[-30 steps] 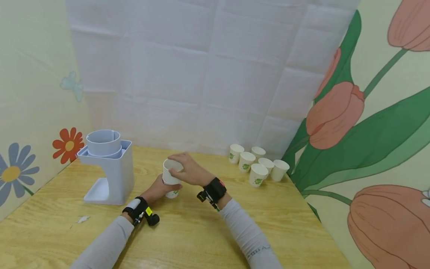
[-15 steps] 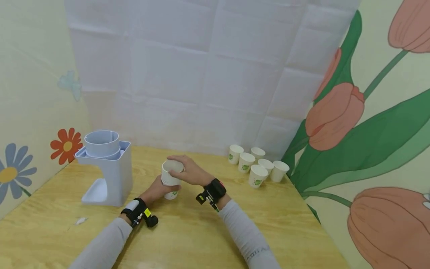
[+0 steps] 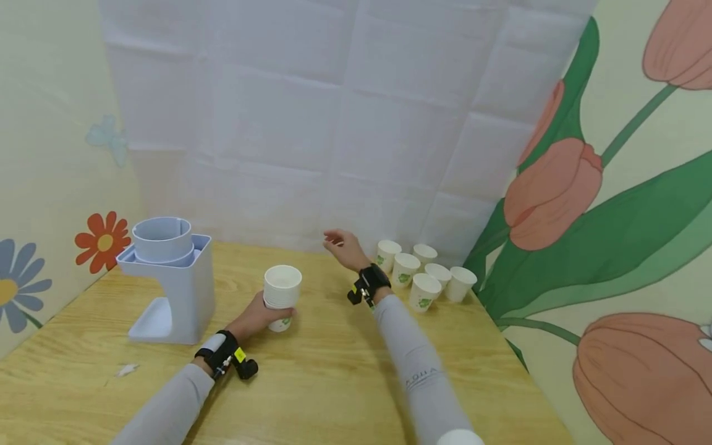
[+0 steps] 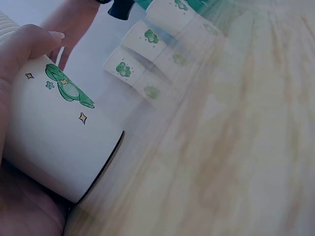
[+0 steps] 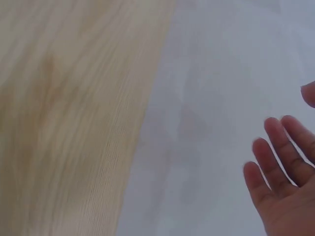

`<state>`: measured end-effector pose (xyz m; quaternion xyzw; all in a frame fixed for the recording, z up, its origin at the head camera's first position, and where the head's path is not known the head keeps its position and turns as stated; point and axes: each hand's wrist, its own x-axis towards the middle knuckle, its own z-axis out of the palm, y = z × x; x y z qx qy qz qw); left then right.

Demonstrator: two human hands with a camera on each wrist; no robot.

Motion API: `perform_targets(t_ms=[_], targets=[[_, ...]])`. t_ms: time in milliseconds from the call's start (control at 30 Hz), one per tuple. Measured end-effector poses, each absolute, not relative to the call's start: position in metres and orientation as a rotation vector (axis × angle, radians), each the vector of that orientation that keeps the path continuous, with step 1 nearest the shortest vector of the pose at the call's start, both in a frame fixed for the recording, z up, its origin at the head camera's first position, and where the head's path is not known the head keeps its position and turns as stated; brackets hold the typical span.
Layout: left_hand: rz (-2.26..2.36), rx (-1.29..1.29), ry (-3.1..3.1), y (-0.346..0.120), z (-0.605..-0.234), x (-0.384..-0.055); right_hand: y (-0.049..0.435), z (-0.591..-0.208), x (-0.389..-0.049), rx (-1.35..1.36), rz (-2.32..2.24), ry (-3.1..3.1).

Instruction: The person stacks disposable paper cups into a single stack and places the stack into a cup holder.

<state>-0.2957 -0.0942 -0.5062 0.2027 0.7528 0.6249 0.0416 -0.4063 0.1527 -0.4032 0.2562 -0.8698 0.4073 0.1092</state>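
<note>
My left hand (image 3: 257, 318) grips a stack of white paper cups (image 3: 282, 287), fingers and thumb wrapped round its lower part. The stack stands upright, rims up. In the left wrist view the lowest cup (image 4: 54, 132) shows a green frog print, and the thumb (image 4: 34, 42) lies across it. Away to the right, my right hand (image 3: 346, 250) is in the air near the back of the table and holds nothing. Its fingers (image 5: 270, 162) look loosely extended in the right wrist view. Several single paper cups (image 3: 426, 290) stand upright just beyond the right wrist.
A pale blue plastic stand (image 3: 191, 303) with a round open-topped container (image 3: 161, 241) is at the left. A small white scrap (image 3: 127, 369) lies on the wooden table (image 3: 311, 383). White sheeting (image 3: 278, 123) hangs behind. A white rounded object (image 3: 460, 437) shows at the bottom edge.
My right hand has come off the top of the cup stack and moved right and back. The left hand keeps its hold. A white rounded object now shows at the bottom edge.
</note>
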Motion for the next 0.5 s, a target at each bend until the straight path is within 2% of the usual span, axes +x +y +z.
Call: perform_targets(t_ms=[200, 500], targets=[[1.918, 0.617, 2.291, -0.095, -0.509, -0.292, 0.190, -0.401, -0.441, 0.558, 1.084, -2.581], [1.912, 0.635, 2.305, -0.093, -0.506, -0.293, 0.240, -0.388, -0.472, 0.187, 0.498, -2.962]])
